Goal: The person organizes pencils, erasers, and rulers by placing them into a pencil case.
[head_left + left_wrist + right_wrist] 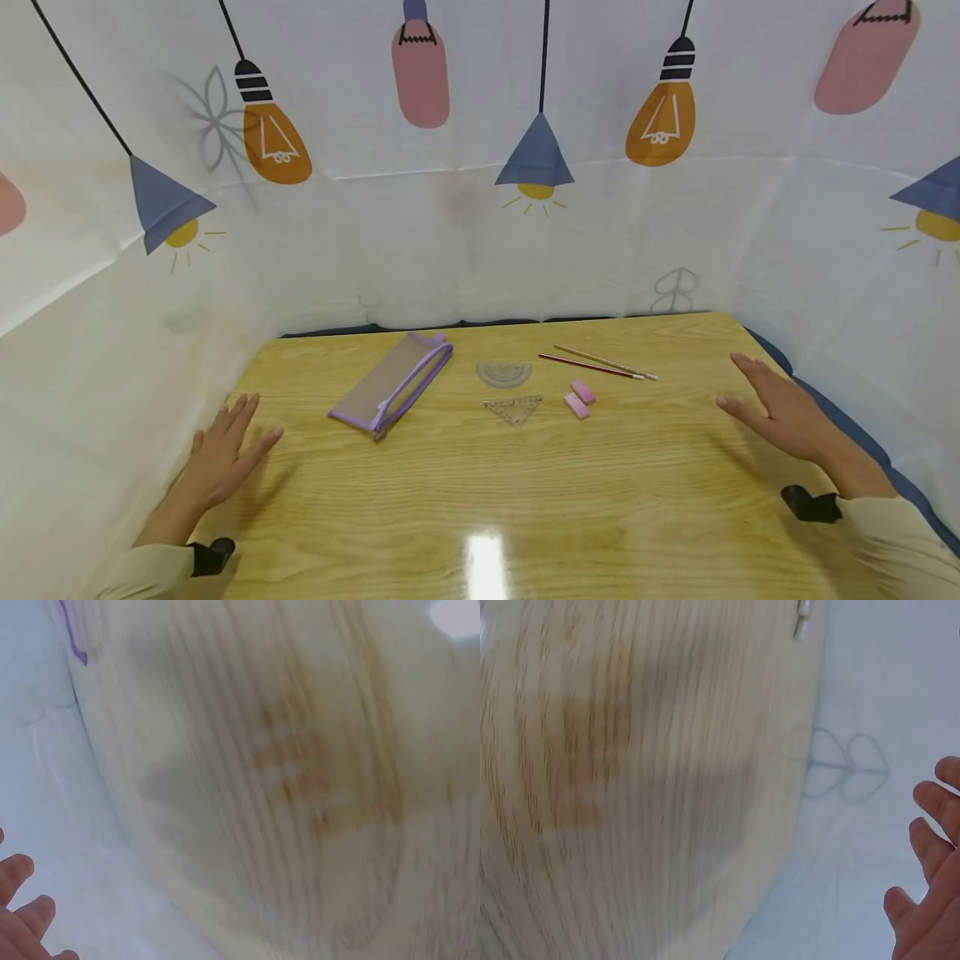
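My left hand [219, 458] is over the left side of the wooden table, fingers spread and holding nothing. Closest to it lies a mesh pencil case [390, 379] with purple trim and a zipper along its right side. On the right, my right hand [783, 412] is held with straight fingers near the table's edge, also holding nothing. Two pencils [600, 363], one dark red and one gold, lie toward the back. Two pink erasers [579, 399] are in front of them. A clear protractor [504, 374] and a clear set square [514, 408] lie mid-table.
The wooden table [450, 492] reflects a bright light near its front. White cloth [480, 242] printed with lamps and bulbs hangs behind it and along both sides. Dark straps [812, 504] are on both wrists, below cream sleeves [900, 533].
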Tool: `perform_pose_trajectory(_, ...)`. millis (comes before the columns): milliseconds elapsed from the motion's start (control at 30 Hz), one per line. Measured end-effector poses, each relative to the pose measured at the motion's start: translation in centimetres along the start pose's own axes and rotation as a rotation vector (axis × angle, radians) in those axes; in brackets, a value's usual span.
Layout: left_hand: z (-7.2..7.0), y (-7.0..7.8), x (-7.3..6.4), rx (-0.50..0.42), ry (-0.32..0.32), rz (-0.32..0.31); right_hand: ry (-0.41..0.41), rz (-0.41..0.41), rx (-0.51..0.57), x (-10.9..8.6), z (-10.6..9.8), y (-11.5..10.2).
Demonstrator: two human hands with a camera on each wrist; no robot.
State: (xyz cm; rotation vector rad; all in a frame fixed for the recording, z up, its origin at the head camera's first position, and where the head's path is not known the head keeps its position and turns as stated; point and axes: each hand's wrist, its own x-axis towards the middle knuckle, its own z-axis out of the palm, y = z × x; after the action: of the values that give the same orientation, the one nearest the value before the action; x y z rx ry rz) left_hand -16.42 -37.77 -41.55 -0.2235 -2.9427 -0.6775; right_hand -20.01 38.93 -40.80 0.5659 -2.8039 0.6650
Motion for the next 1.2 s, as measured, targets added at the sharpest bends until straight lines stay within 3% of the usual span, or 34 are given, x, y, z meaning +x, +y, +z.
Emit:
perform_pose_trajectory(300, 0.2, 1.5, 0.3, -0.090, 0.196, 0.084, 0.078, 0.011, 0.067, 0.5, 0.1, -1.8)
perform_pose_trajectory(600, 0.5, 3.5, 0.4, -0.167, 0.325, 0.064, 0.260, 0.037, 0.071, 0.9, 0.6, -4.4)
perform_pose_trajectory(800, 0.5, 4.9, 0.8, -0.209, 0.408, 0.056, 0.400, 0.047, 0.160, 1.5, 1.1, -5.9)
perform_pose_trajectory(933, 0.5, 6.0, 1.0, -0.244, 0.438, 0.055, 0.450, 0.052, 0.231, 1.9, 1.5, -6.8)
perform_pose_trajectory(1200, 1.3, 7.3, 1.9, -0.287, 0.467, 0.071, 0.457, 0.070, 0.304, 2.7, 2.6, -8.7)
